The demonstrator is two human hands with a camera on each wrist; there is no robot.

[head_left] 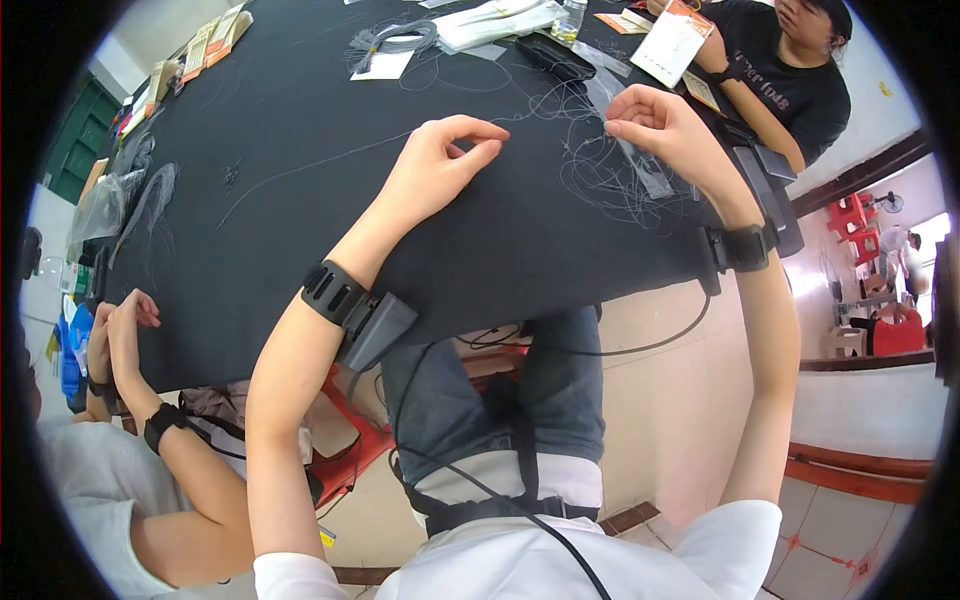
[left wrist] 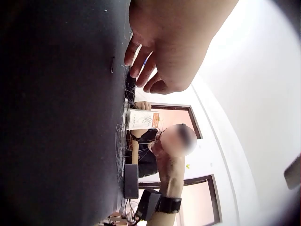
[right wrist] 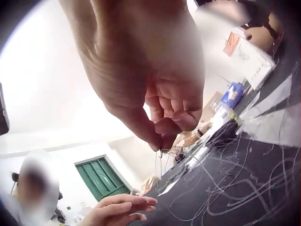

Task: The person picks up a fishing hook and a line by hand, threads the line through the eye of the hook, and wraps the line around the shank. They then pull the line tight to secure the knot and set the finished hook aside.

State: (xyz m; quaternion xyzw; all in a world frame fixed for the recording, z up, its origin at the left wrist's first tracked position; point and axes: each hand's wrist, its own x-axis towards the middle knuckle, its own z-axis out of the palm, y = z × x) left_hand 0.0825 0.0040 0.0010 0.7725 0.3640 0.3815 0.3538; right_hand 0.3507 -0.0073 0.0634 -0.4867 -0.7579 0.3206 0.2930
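My right hand [head_left: 665,130] is raised over a loose tangle of thin clear line [right wrist: 225,188] on the black table. Its thumb and index finger pinch the thin line, and a small dark piece [right wrist: 161,153] pokes out below the fingertips in the right wrist view. Left of it, my left hand [head_left: 440,170] hovers low over the tabletop. The left fingers [right wrist: 136,200] are fairly straight, the thumb apart from them, and nothing shows between them. One long strand [head_left: 320,160] runs across the table behind the left hand.
At the back lie a coil of grey line [head_left: 400,38], white plastic bags [head_left: 495,22], a black pouch [head_left: 553,58] and a small jar [head_left: 570,18]. Plastic bags [head_left: 105,205] lie at the left edge. One person sits at the left; another, across at the right, holds a printed card [head_left: 672,42].
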